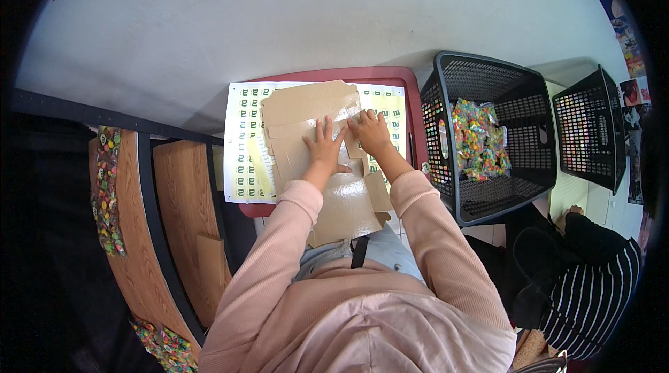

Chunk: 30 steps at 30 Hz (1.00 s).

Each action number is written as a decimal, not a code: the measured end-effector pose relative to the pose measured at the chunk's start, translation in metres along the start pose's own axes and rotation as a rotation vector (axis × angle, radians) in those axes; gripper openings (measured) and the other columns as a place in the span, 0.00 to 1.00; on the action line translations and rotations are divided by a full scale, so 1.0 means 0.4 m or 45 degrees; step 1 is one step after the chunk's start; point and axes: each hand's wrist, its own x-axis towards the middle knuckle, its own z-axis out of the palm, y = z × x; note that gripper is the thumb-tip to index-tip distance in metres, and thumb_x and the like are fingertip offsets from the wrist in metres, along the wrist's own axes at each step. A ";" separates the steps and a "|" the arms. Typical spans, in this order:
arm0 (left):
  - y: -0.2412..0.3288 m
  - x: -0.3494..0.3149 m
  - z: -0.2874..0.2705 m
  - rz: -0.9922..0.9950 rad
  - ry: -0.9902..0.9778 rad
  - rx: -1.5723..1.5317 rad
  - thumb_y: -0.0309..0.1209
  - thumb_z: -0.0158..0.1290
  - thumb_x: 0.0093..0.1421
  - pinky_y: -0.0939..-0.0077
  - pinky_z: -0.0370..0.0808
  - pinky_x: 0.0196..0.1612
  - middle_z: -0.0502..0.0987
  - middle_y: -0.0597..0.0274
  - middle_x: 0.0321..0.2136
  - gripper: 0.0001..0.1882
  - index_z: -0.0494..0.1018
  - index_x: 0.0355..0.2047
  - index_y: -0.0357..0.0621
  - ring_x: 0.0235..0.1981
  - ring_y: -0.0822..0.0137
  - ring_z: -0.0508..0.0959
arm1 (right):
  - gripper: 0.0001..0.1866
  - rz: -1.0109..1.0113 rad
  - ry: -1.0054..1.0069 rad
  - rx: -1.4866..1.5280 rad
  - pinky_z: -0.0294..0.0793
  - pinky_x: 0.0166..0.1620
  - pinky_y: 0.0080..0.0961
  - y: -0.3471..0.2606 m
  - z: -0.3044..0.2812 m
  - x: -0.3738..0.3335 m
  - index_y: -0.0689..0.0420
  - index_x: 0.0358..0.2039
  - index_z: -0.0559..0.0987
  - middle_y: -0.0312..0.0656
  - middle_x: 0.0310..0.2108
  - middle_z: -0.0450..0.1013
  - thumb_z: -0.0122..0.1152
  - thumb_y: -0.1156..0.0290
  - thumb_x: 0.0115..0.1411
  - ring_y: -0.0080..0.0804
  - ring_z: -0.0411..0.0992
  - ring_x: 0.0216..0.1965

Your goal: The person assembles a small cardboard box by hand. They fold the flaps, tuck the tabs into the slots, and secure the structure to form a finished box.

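Observation:
An unfolded brown cardboard box blank [341, 213] lies in front of me, its near end reaching past the table edge toward my waist. Flat on its middle, with fingers spread, rests my left hand [325, 146]. My right hand [372, 134] is at the blank's right edge, fingers bent over a small side flap; its thumb is mostly hidden. Under the cardboard are white and yellow sticker sheets [242, 143] with rows of dark green printed marks, laid on a red-rimmed tabletop [416, 115].
At right stands a black plastic crate [488, 211] with several bags of colourful sweets [477, 137]; another black crate [592, 129] is beyond it. A person in a striped top [592, 296] sits at lower right. Wooden shelves [182, 192] at left hold more sweet bags [109, 199].

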 end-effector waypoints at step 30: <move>-0.066 -0.025 0.105 0.184 0.783 -0.902 0.38 0.62 0.39 0.43 0.51 0.55 0.49 0.48 0.57 0.42 0.56 0.55 0.52 0.59 0.45 0.46 | 0.13 -0.309 -0.333 0.124 0.52 0.58 0.38 -0.030 -0.053 -0.047 0.45 0.34 0.79 0.36 0.55 0.59 0.54 0.71 0.46 0.35 0.52 0.59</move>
